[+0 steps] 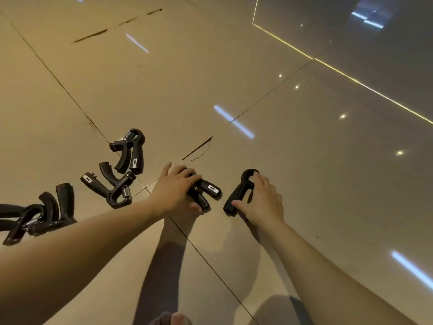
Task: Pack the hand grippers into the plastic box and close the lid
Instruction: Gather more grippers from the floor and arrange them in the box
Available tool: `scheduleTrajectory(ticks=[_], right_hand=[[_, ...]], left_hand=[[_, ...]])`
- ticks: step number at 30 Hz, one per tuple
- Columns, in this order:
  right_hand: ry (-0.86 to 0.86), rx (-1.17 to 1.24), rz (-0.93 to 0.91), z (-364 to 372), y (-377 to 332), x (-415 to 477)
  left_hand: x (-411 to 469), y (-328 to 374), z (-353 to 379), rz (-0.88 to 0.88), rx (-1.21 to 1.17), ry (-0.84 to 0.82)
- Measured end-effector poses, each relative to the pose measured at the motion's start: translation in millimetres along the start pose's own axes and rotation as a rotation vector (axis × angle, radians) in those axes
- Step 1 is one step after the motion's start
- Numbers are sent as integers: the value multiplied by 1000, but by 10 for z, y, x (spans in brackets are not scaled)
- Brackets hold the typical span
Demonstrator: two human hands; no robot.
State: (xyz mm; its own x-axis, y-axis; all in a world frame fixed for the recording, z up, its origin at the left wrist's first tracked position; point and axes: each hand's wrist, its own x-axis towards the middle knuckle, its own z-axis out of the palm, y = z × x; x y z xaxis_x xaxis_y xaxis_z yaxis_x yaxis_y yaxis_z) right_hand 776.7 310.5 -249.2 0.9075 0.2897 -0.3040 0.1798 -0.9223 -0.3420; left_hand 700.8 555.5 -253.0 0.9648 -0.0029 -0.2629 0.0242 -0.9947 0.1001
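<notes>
- Nearest the camera, two bare forearms reached forward and down over a glossy beige tiled floor (293, 174), which carried their shadows.
- At the left edge, a pile of hand grippers (50, 207) lay tangled on the floor, black handles crossing; how many were in it could not be told.
- The left hand (178, 188) lay on top of the centre hand gripper (212, 188), fingers curled over its upper part and thumb tucked against the lower handle. The labelled handle stuck out to the right of the hand.
- Just beside it, the right hand (262, 202) gripped the rightmost hand gripper (239, 192), thumb pressed on the handle's lower end and fingers curled round it near the loop. Both of these grippers seemed to rest on the floor.
- Left of the hands, a fourth hand gripper (96, 185) lay flat with its coil spring showing.
- Just beyond that lay the farthest hand gripper (138, 156), close to a dark tile joint.
- Farther off, bright streaks and dots of light reflected in the tiles.
- At the far right, a darker panel (375, 55) was bordered by a thin lit yellow line.
</notes>
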Motion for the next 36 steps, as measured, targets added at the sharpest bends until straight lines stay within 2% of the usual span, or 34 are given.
scheduleTrajectory(ticks=[3, 10, 14, 18, 28, 36], right_hand=[[75, -9, 44, -6, 13, 17], [155, -103, 196, 185, -170, -102], [102, -117, 252, 184, -142, -155], [126, -96, 281, 230, 37, -359], [94, 82, 137, -68, 355, -1061], [316, 115, 33, -990, 747, -1983]], left_hand=[[53, 78, 62, -142, -46, 106], [-132, 83, 149, -173, -198, 132], [-354, 81, 159, -244, -342, 140], [-518, 137, 110, -302, -470, 157], [-845, 545, -198, -225, -516, 238], [-1149, 1288, -1054, -28, -481, 366]])
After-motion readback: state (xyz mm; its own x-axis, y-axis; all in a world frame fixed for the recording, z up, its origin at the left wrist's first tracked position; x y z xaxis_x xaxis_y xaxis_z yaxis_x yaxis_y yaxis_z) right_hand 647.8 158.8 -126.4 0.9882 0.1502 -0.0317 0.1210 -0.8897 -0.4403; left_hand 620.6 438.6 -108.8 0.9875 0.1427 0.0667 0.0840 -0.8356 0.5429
